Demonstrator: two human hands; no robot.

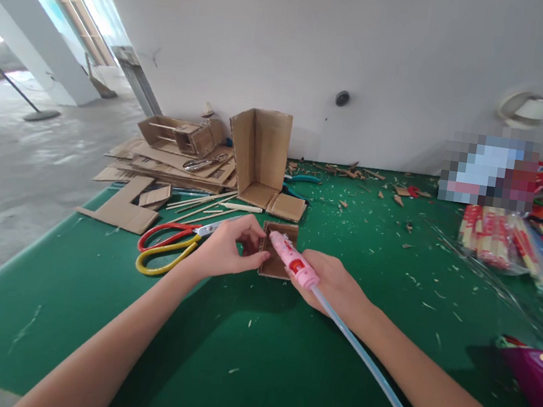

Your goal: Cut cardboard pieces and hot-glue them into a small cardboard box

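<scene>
In the head view, my right hand [328,282] is closed round a pink hot glue gun [294,260]. A long clear glue stick [370,365] runs out of its back end toward me. The gun's front end is over a small open cardboard box [275,268] on the green table. My left hand [232,245] grips this box at its left wall between thumb and curled fingers. Behind the left hand lie scissors [168,250] with one red and one yellow handle. Just beyond the box stands a taller folded cardboard piece [261,155], with a small cardboard flap [287,207] beside it.
Stacked cardboard sheets [165,172] and a cardboard model [185,134] lie at the back left. Several thin wooden sticks [203,204] are near the scissors. Teal-handled pliers [302,179] lie behind. Bagged sticks [486,237] and a purple object [536,382] are on the right.
</scene>
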